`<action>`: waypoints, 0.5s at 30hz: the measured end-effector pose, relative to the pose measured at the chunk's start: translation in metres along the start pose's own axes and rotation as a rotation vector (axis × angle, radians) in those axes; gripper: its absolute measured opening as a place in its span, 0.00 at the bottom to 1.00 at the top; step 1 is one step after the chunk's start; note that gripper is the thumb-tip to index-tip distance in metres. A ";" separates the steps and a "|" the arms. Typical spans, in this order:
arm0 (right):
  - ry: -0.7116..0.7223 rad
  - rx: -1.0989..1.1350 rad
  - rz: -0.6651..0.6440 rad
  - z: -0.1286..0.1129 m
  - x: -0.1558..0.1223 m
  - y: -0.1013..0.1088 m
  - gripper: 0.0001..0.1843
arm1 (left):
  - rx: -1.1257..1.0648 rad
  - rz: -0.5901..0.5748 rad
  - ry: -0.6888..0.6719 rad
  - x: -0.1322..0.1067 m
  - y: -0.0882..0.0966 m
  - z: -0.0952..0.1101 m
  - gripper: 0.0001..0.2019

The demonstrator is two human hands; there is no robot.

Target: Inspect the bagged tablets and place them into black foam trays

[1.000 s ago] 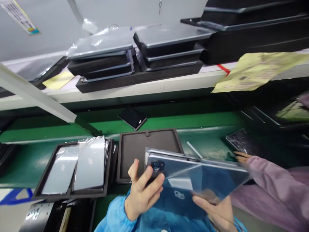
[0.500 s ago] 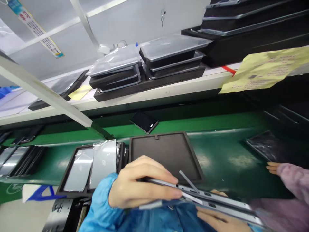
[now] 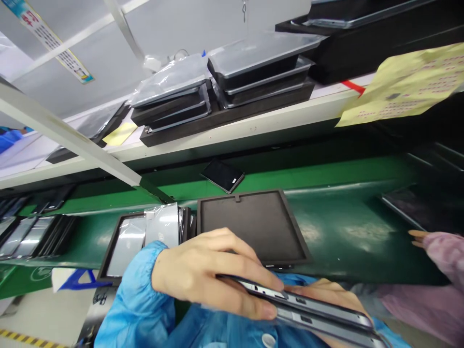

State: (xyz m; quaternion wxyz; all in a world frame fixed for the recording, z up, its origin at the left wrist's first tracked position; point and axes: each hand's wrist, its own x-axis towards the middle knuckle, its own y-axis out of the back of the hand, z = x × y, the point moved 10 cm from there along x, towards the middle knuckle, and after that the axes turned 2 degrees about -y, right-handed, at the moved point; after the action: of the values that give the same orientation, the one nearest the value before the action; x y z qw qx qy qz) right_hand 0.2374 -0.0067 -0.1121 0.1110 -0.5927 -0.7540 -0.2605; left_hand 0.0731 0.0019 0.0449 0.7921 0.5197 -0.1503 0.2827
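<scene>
Two slim tablets (image 3: 308,309), dark with silver edges and small cut-outs along the sides, lie one against the other, seen edge-on close to my blue jacket. My left hand (image 3: 213,275) is closed around their left end, thumb and fingers pinching the edges. Behind them, my right hand (image 3: 333,295) grips the right part; its fingers are mostly hidden by the tablets. Just beyond my hands is a shallow dark foam tray (image 3: 250,222) with a notch at its far rim.
Left of the tray, film-wrapped silver panels (image 3: 163,227) stand in a dark case. A black tablet (image 3: 223,175) lies on the green strip beneath the shelf (image 3: 232,133), which carries foam trays of wrapped panels (image 3: 261,53). A co-worker's hand and pink sleeve (image 3: 444,251) are at right.
The thin grey strip sticking up from the tablets' edge no longer shows. Both hands and the tablets have shifted slightly, and my right hand shows more behind them. The view has tilted down a little.
</scene>
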 end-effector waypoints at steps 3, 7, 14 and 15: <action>0.109 0.154 -0.051 -0.022 0.015 -0.002 0.17 | -0.005 -0.154 0.014 0.000 -0.008 -0.002 0.12; 0.084 0.139 -0.085 -0.022 0.018 -0.003 0.14 | -0.051 -0.181 0.082 -0.014 -0.016 -0.010 0.22; 0.025 0.335 -0.163 0.011 -0.014 -0.018 0.22 | -0.578 0.049 0.148 -0.026 -0.021 -0.022 0.21; 0.021 0.358 -0.211 0.013 -0.017 -0.024 0.24 | -0.646 0.072 0.198 -0.026 -0.020 -0.028 0.20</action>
State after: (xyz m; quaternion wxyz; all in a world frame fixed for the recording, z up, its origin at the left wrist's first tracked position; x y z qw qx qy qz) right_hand 0.2210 -0.0180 -0.1378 0.1949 -0.4784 -0.8450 -0.1387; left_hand 0.0631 0.0139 0.0054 0.9160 0.2064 -0.1727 0.2974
